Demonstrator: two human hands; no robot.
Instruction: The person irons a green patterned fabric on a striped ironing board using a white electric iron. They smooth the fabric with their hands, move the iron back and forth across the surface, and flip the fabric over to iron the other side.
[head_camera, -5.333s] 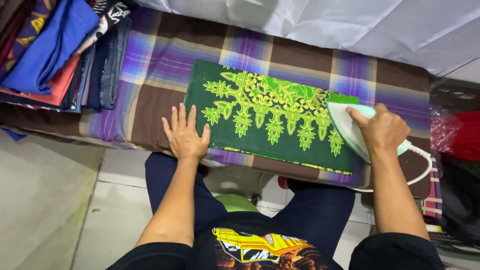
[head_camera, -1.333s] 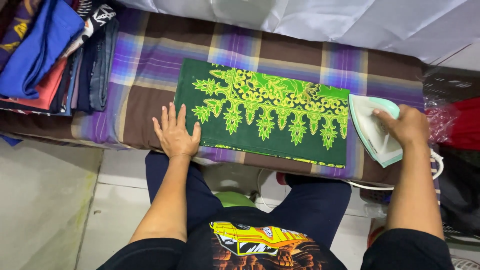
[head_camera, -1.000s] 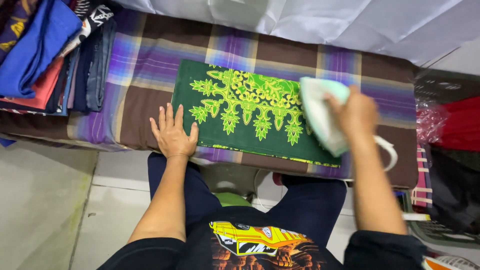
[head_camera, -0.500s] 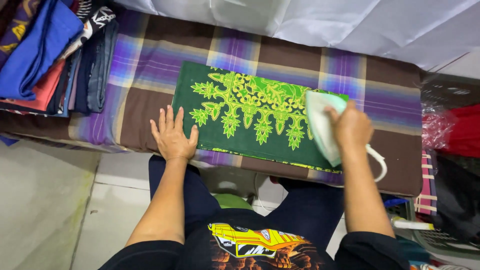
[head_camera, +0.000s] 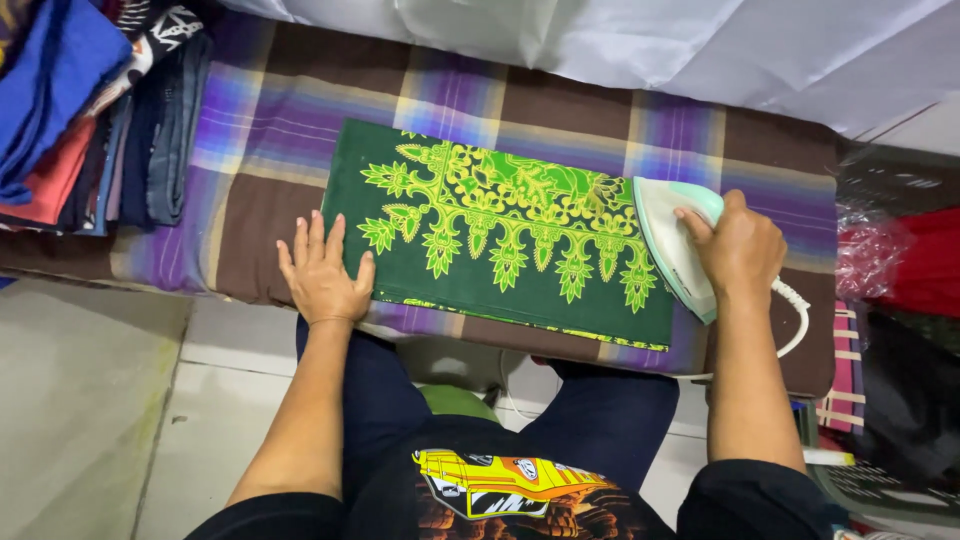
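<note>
A folded dark green cloth (head_camera: 500, 225) with a bright green leaf pattern lies flat on a purple and brown checked board cover (head_camera: 300, 110). My left hand (head_camera: 322, 272) rests flat, fingers spread, on the cloth's near left corner. My right hand (head_camera: 735, 245) grips the handle of a pale mint and white iron (head_camera: 668, 245) at the cloth's right end, tilted so its pale soleplate faces left. A white cord (head_camera: 795, 310) loops from the iron past my wrist.
A stack of folded clothes (head_camera: 90, 110) in blue, red and dark denim sits at the left end. White sheeting (head_camera: 650, 45) hangs behind the board. Red items in plastic (head_camera: 900, 260) lie at the right. Pale floor (head_camera: 80, 400) shows at lower left.
My right hand swept the iron left onto the cloth's patterned part, then brought it back to the right end. My left hand stayed pressed on the near left corner.
</note>
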